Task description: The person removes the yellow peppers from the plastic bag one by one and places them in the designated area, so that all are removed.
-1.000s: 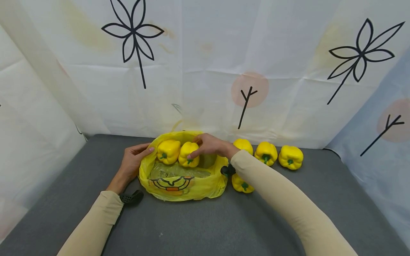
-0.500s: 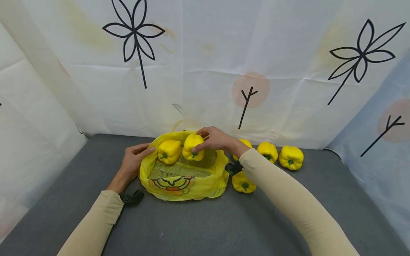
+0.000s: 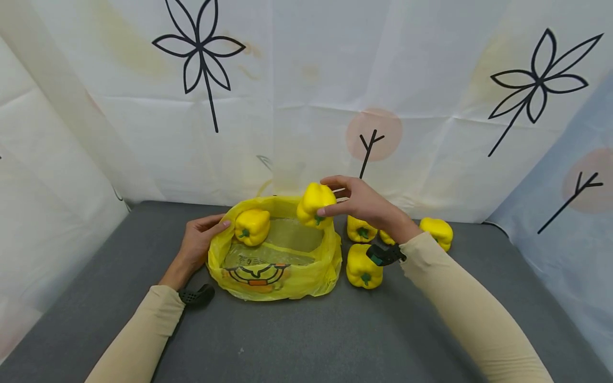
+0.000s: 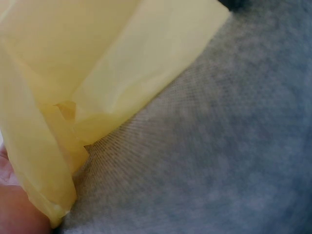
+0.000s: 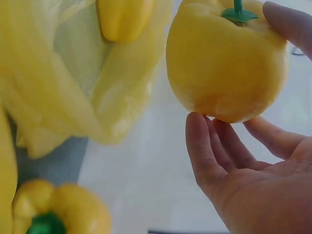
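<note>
My right hand (image 3: 361, 202) holds a yellow bell pepper (image 3: 316, 204) between thumb and fingers, raised over the right rim of a yellow plastic bag (image 3: 282, 282). The right wrist view shows the same bell pepper (image 5: 226, 63) with its green stem up by the thumb and the fingertips (image 5: 197, 131) under its other end. My left hand (image 3: 198, 242) grips the bag's left rim, thumb on the inner side. In the left wrist view the bag's film (image 4: 112, 73) covers most of that hand. Inside the bag, at the left, lies another bell pepper (image 3: 252, 227).
Right of the bag, a yellow bell pepper (image 3: 365, 266) lies near the front, with another pepper (image 3: 361, 230) behind it. A pepper (image 3: 437, 233) lies farther right; one more is mostly hidden by my right wrist. The grey table (image 3: 268, 340) ends at a white patterned curtain (image 3: 306, 106).
My right hand has lifted a bell pepper from inside the bag and carried it up and right, to the bag's right rim. The left hand has stayed on the left rim.
</note>
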`<control>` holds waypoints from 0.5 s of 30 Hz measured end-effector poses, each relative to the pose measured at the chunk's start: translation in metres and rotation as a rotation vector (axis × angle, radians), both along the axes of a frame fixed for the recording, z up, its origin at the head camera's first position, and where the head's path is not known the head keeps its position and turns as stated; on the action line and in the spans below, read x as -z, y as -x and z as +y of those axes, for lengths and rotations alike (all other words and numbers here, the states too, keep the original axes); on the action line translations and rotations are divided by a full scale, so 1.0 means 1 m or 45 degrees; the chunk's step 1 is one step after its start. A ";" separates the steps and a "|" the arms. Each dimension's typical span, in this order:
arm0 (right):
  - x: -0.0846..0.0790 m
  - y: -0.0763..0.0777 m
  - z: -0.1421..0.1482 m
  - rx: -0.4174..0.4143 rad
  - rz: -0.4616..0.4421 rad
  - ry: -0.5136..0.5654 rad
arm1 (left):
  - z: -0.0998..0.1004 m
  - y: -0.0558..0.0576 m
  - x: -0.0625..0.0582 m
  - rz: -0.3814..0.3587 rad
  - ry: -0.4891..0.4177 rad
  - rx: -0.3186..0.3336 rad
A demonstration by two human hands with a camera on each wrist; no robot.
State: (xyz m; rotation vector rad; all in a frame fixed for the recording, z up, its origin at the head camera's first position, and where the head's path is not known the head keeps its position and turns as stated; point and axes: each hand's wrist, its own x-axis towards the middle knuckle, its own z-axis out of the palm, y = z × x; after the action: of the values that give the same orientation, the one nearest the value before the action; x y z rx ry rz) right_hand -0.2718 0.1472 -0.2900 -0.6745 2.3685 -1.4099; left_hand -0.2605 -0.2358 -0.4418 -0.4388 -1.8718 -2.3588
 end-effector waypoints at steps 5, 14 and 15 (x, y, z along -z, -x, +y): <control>-0.001 -0.014 0.031 0.047 0.002 0.038 | 0.000 0.000 0.000 0.001 0.003 -0.005; 0.013 -0.042 0.083 0.183 0.022 0.089 | 0.000 0.000 -0.001 -0.001 -0.008 -0.002; 0.013 -0.046 0.088 0.195 0.014 0.100 | 0.000 -0.001 -0.001 0.002 -0.007 -0.001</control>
State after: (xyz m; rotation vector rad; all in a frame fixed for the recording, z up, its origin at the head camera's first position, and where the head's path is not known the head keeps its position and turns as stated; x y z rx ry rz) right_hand -0.2254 0.2352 -0.3033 -0.5315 2.4295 -1.5729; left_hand -0.2599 -0.2361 -0.4408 -0.4395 -1.8644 -2.3619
